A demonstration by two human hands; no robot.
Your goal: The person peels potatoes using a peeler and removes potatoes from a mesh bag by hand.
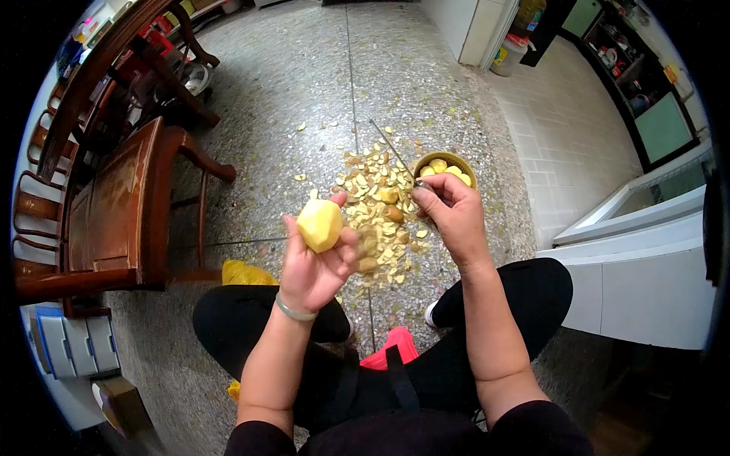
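Observation:
A peeled yellow potato [319, 226] rests in my left hand [310, 262], palm up with the fingers curled round it. My right hand [455, 213] grips a knife [392, 147] by its handle end. Its thin blade, seen nearly edge-on, points away and to the left, apart from the potato. Below and between the hands, a heap of potato peelings [378, 181] lies on the floor. A few brown, unpeeled potatoes [392, 213] sit among the peelings. Just beyond my right hand stands a round bowl [474, 173] holding several peeled potatoes [439, 165], partly hidden by the hand.
A wooden chair [114, 205] stands on the left, with a drawer unit [76, 346] below it. Between my knees is a red-pink object [395, 347], and a yellow bag [247, 273] lies by the left knee. A white door [639, 266] is at right.

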